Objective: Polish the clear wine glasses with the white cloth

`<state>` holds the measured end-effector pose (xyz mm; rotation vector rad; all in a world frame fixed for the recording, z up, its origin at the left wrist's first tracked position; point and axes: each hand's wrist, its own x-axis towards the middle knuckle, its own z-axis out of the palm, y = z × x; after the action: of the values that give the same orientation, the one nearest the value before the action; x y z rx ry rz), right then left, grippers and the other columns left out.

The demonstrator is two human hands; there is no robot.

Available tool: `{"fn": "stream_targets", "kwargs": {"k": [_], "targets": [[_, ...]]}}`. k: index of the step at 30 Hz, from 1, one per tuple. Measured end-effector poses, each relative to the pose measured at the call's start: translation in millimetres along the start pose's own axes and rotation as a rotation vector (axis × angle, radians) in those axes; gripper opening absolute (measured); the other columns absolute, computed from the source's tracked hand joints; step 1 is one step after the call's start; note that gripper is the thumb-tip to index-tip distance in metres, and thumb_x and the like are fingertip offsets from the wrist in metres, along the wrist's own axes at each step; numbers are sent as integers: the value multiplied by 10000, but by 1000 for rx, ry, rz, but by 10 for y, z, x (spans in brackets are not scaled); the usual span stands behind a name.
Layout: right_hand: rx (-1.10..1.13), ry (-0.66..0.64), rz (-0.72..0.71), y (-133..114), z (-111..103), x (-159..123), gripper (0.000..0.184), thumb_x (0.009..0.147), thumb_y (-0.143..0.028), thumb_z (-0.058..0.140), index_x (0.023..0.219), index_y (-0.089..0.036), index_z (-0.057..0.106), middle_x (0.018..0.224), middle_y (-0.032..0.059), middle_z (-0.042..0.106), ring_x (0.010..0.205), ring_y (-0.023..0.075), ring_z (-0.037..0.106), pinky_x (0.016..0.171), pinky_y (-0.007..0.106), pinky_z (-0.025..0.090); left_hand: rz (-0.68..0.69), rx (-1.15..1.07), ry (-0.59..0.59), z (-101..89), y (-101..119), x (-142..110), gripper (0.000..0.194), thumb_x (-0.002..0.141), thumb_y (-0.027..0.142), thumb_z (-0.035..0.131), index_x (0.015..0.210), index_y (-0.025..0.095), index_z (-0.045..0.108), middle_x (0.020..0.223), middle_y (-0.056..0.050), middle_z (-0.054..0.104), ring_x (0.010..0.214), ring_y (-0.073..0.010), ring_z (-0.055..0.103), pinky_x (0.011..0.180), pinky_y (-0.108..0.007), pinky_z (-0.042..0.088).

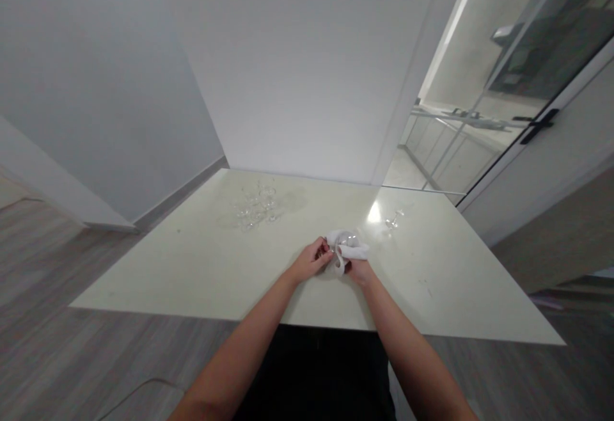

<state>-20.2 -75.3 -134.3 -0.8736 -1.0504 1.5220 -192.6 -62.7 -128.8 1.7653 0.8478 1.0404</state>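
Hands [309, 261] [361, 272] w/ wht cloth [355, 253], rnd glass [351, 240]

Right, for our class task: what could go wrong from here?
The clear glass held with the white cloth might slip from the left hand and right hand. The clustered glasses sit close together, so one knock could disturb several. The lone glass at right, faint against the pale table, might get bumped.

White cloth [355, 253], clear glass [352, 240], cream table [192, 267], streaked grey floor [52, 357]
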Motion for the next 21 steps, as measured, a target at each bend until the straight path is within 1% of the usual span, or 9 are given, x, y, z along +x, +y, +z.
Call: {"fn": "stream_targets", "kwargs": {"k": [1,3,5,7,9,11,13,16,21], "targets": [[49,78,7,2,-9,18,436,598,-559,786,821,-215,639,718,18,686,668,181,646,585,278,525,25,4,-22,-3,0,-6,390,871,563,568,874,173,581,783,-9,602,703,-135,531,655,-251,403],[172,242,26,-2,-51,51,439,535,-539,826,749,-220,612,667,-7,668,605,154,622,559,256,517,50,-7,18,-18,-10,-3,412,895,569,522,893,166,604,814,-30,612,737,-149,552,684,-264,418],[223,293,72,-2,-103,60,450,511,-538,835,722,-214,602,631,-18,654,559,136,605,540,246,510,29,-31,106,-39,-31,17,426,910,567,492,863,160,609,791,-34,603,730,-150,553,680,-267,420],[181,219,160,14,-132,33,458,503,-530,840,715,-196,609,609,-13,649,528,129,600,508,236,494,-10,-85,189,-56,-51,43,427,893,576,517,838,161,598,764,-27,592,703,-144,540,657,-262,415],[86,61,273,38,-126,-26,469,491,-511,859,718,-175,624,605,0,656,511,130,598,473,227,472,-18,-161,232,-66,-60,65,448,832,608,589,868,161,595,793,-33,607,724,-148,546,653,-259,415],[-10,-115,375,53,-100,-99,477,472,-463,891,746,-156,650,625,13,672,511,132,603,465,221,465,-20,-247,202,-71,-56,75,507,747,626,680,926,158,600,840,-46,631,768,-159,563,667,-260,420],[-68,-241,420,47,-78,-161,477,477,-429,906,781,-145,672,660,24,687,527,135,614,479,221,473,-57,-335,124,-74,-45,71,541,688,602,749,955,155,601,862,-59,655,782,-164,581,684,-264,425],[-68,-259,402,20,-80,-198,479,481,-439,910,786,-146,684,680,31,692,544,137,624,497,222,486,-141,-486,48,-77,-29,51,554,651,543,803,996,166,589,923,-86,698,766,-167,615,684,-271,429],[-52,-180,341,51,-93,-146,460,490,-431,906,793,-149,704,702,35,692,554,130,610,507,229,498,-169,-662,45,-65,-30,44,600,660,550,786,1086,195,556,1077,-125,700,865,-194,651,720,-286,455]]}}
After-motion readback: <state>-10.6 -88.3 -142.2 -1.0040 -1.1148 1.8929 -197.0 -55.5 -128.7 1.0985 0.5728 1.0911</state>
